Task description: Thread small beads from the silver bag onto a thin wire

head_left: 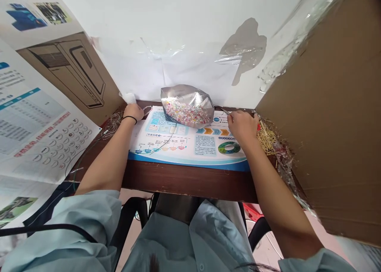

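Note:
A silvery see-through bag [187,109] of tiny multicoloured beads lies on a printed sheet [178,157] at the middle of the table. To its left, my left hand [133,111] is closed, its fingers mostly hidden from me. A crumpled white tissue or wrap [129,97] shows just past those fingers. On the bag's other side, my right hand [242,125] is closed on a thin pointed metal tool [225,111], whose tip points toward the bag. One thin dark thread [166,141], partly strung with small beads, runs over the sheet below the bag.
Gold-coloured thin sticks or wires [266,139] and crumpled clear plastic [284,157] lie by the right cardboard wall [336,117]. Tangled clear thread [113,125] lies at the left, beside a printed carton [74,73] and hanging poster [35,117]. A white wall [178,18] closes the back.

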### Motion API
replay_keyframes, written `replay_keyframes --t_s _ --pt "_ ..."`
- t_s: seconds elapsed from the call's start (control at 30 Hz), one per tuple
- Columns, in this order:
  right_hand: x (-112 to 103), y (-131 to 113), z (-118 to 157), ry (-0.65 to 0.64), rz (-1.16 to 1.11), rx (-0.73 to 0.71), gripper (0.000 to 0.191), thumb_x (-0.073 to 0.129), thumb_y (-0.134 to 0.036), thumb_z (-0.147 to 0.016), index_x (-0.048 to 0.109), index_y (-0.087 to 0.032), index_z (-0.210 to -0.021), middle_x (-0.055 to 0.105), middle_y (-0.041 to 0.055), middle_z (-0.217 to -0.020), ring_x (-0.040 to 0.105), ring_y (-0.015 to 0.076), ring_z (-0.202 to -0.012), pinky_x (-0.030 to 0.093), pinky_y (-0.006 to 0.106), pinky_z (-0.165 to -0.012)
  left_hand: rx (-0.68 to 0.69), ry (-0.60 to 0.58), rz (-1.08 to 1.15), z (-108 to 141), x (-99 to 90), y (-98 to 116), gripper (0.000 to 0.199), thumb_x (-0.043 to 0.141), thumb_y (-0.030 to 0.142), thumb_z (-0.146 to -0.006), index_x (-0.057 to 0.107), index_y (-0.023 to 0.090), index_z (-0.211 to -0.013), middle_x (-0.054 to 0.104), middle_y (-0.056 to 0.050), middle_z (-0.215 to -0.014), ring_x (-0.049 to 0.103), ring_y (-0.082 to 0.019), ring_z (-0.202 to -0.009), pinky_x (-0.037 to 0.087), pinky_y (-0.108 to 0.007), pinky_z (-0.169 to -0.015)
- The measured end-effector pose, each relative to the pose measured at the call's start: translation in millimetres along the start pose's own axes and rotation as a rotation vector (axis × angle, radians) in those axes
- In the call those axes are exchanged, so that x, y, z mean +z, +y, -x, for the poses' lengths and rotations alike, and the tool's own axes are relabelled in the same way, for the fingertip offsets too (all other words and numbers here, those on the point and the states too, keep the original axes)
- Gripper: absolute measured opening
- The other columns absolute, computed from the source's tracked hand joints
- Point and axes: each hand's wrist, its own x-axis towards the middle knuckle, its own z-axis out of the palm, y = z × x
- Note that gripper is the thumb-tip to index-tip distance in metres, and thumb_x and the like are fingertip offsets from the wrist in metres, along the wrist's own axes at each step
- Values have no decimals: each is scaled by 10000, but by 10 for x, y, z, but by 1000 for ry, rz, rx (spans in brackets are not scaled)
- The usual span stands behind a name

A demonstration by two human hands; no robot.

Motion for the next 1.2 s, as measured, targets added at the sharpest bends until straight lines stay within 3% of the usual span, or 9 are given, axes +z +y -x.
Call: replay_keyframes --t_s 0.1,0.2,0.37,0.5,0.57,0.67,0.73,0.9,1.2 --pt "-15 -16 1 29 -35 -15 377 337 -265 -960 700 -165 -933 712 130 -1021 596 275 -906 292 578 -1004 11 -56 371 81 -22 61 238 631 120 -797 447 163 -654 522 0 -631 553 -139 -736 462 -322 -845" --pt "-27 -31 4 76 -74 -24 387 327 -264 -956 699 -169 -915 717 129 -1003 593 280 -918 290 562 -1015 77 -165 612 197 -67 201 187 467 156 -925 412 174 -746 522 23 -677 527 -79 -637 496 -288 -782" --pt "-81 -132 45 164 -232 -62 375 336 -274 -959 696 -186 -896 720 124 -985 615 301 -1000 331 533 -1033 179 -436 896 628 -159 749 137 481 142 -903 453 171 -771 494 18 -675 522 -67 -597 477 -256 -668" --pt "-84 -334 121 45 -784 -113 305 393 -383 -958 651 -221 -970 715 97 -981 661 258 -933 498 433 -873 178 -694 1137 1128 -29 1223 140 562 162 -850 452 176 -765 483 19 -671 511 -69 -575 454 -229 -580" --pt "-53 -435 150 -176 -1143 -74 353 362 -482 -975 570 -244 -1133 705 95 -1062 681 226 -913 545 402 -812 100 -800 1206 1301 136 1327 100 551 162 -864 480 175 -795 524 13 -691 538 -70 -592 469 -218 -585" --pt "12 -512 161 -594 -1426 -38 492 193 -579 -987 535 -229 -1044 694 119 -1010 679 206 -846 577 401 -762 -63 -926 1231 1396 428 1293 87 538 170 -886 519 160 -801 584 -4 -720 578 -73 -622 498 -211 -612" --pt "54 -505 153 -742 -1495 -17 505 193 -598 -981 527 -225 -914 660 89 -844 643 185 -756 580 406 -767 -152 -948 1202 1388 589 1203 109 540 179 -896 535 150 -791 603 -13 -719 596 -79 -640 509 -213 -634" --pt "145 -404 123 -769 -1623 147 299 560 -512 -890 544 -224 -808 398 -54 -592 448 119 -573 551 377 -808 -267 -968 1185 1373 759 1056 148 512 154 -918 529 141 -772 602 -8 -694 604 -84 -667 540 -274 -751" --pt "259 -375 81 -745 -1776 423 298 588 -465 -888 545 -210 -740 456 -33 -642 453 109 -639 465 299 -738 -184 -976 1180 1406 865 999 152 630 189 -853 510 151 -766 547 32 -643 553 -71 -602 497 -265 -697"
